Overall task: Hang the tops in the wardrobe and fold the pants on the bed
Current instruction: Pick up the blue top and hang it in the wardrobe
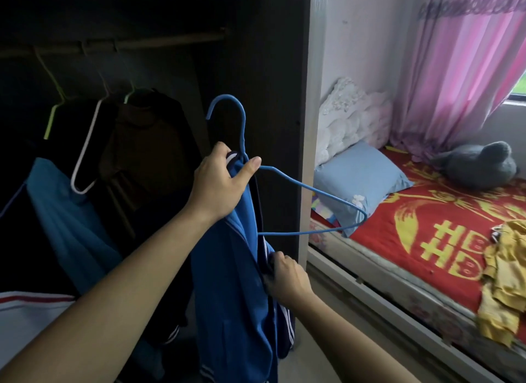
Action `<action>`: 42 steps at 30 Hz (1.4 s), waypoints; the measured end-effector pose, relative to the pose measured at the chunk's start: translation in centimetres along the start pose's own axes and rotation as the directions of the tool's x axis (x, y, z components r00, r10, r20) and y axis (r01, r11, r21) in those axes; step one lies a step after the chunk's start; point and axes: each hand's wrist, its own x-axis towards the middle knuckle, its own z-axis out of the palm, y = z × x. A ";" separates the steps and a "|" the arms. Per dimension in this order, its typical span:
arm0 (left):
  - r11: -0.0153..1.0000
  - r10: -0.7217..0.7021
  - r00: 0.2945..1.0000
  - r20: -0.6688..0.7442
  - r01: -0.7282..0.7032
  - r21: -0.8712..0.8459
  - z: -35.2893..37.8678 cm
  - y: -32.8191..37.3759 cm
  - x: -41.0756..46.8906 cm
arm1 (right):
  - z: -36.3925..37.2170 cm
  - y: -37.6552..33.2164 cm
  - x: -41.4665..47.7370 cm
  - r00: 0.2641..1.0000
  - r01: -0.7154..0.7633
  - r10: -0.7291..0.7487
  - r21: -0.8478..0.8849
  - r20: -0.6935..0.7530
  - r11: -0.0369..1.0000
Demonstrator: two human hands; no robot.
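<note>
My left hand is closed around the neck of the blue hanger, just under its hook, with the collar of the blue top pinched in the same grip. My right hand is lower, closed on the top's dark front edge. One hanger shoulder is inside the garment; the other arm sticks out bare toward the bed, so I judge the top only half dressed onto the hanger.

Taking the hanger as landmark: behind and above it to the left runs the wardrobe rail, carrying three hangers. A brown top hangs from one; a light blue garment hangs further left. I cannot tell exactly which hanger bears it in the dark interior.

To the right of the hanger lies the bed, with a blue pillow, a grey plush toy and — nearest me — a crumpled yellow garment, unfolded. Whether it is pants or a top I cannot tell.

Assessment: some tops hung, this one in hand and not yet on the rail. No folded pants visible on the bed — that part appears outstanding.
</note>
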 end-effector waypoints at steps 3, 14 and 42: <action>0.999 0.043 0.999 -0.031 -0.043 0.025 -1.4 -0.7 0.3 | -0.5 2.0 1.2 0.988 -0.143 0.146 0.072 -0.046 0.987; 0.967 -0.043 0.994 0.097 0.017 0.255 -3.1 -8.9 -1.4 | -13.1 1.1 3.9 0.896 -0.036 0.209 0.405 -0.391 0.913; 0.958 -0.181 0.949 -0.258 0.229 0.170 0.3 -9.0 -4.6 | -18.3 -6.3 3.8 0.959 -0.033 -0.009 -0.146 -0.284 0.989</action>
